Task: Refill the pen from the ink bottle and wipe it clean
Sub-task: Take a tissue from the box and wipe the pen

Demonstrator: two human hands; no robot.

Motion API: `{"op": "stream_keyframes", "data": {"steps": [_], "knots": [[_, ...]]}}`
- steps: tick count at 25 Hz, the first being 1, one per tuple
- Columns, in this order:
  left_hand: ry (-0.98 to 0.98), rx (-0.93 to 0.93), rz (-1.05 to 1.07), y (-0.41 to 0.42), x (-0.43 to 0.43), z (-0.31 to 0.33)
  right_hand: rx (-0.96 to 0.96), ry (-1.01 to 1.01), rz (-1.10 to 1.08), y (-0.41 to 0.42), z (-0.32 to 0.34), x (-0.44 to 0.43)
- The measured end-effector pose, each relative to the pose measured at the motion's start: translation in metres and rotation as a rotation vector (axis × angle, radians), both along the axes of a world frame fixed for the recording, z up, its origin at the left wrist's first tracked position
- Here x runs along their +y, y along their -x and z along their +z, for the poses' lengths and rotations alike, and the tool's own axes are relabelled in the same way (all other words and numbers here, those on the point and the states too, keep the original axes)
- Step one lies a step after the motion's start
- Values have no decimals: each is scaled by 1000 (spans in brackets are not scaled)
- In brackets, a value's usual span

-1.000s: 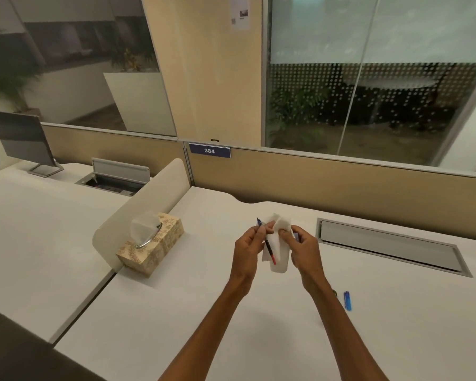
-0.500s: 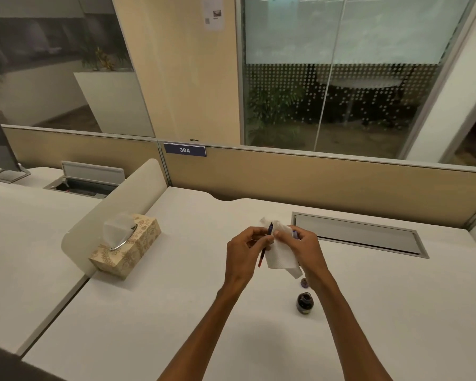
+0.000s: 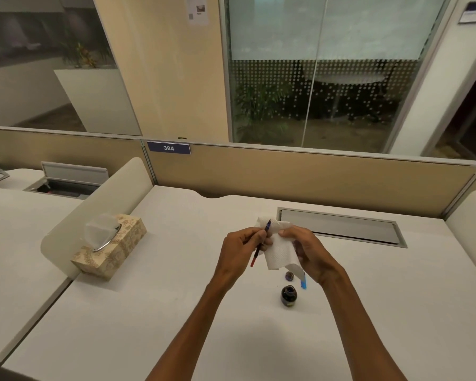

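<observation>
Our left hand (image 3: 238, 250) pinches the thin dark red-ended pen (image 3: 261, 243); our right hand (image 3: 304, 250) grips white crumpled tissue (image 3: 279, 250) beside its tip. Below our fingers stands the uncapped dark glass ink bottle (image 3: 288, 296) — a dropped wrist could tip it, and a wet tip could smear ink.

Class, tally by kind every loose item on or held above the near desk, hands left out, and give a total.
Pen: 1
Paper towel: 1
Ink bottle: 1
Bottle cap: 1
Blue item, partly hidden, kind unclear: 1
Tissue box: 1
Total: 6
</observation>
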State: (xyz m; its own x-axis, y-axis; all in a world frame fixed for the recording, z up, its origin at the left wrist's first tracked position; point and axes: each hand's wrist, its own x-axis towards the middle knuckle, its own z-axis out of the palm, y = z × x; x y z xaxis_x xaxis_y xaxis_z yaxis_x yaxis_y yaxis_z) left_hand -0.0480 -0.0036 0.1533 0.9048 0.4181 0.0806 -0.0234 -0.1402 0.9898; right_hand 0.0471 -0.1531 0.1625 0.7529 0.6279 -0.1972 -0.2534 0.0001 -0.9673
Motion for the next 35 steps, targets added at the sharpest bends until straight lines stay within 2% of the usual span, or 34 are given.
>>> {"op": "stream_keyframes", "data": {"steps": [5, 8, 10, 12, 17, 23, 27, 35], "knots": [[-10, 67, -95, -3, 15, 10, 113, -181, 86, -2, 1, -3], [-18, 94, -147, -5, 24, 13, 10, -115, 125, 0, 3, 0], [-20, 106, -170, -7, 25, 16, -69, -49, 97, 4, 2, 4], [-21, 110, -185, -9, 24, 19, -77, -83, 54, 7, -1, 7], [-2, 90, -243, -13, 19, 27, 28, -302, 30, 9, -4, 13], [-31, 92, -251, -15, 17, 25, 100, -352, -10, 8, -9, 18], [-54, 78, -202, -16, 15, 26, 54, -368, -62, 6, -12, 21], [-86, 82, -215, -21, 11, 26, 129, -521, -140, 17, 5, 24]]}}
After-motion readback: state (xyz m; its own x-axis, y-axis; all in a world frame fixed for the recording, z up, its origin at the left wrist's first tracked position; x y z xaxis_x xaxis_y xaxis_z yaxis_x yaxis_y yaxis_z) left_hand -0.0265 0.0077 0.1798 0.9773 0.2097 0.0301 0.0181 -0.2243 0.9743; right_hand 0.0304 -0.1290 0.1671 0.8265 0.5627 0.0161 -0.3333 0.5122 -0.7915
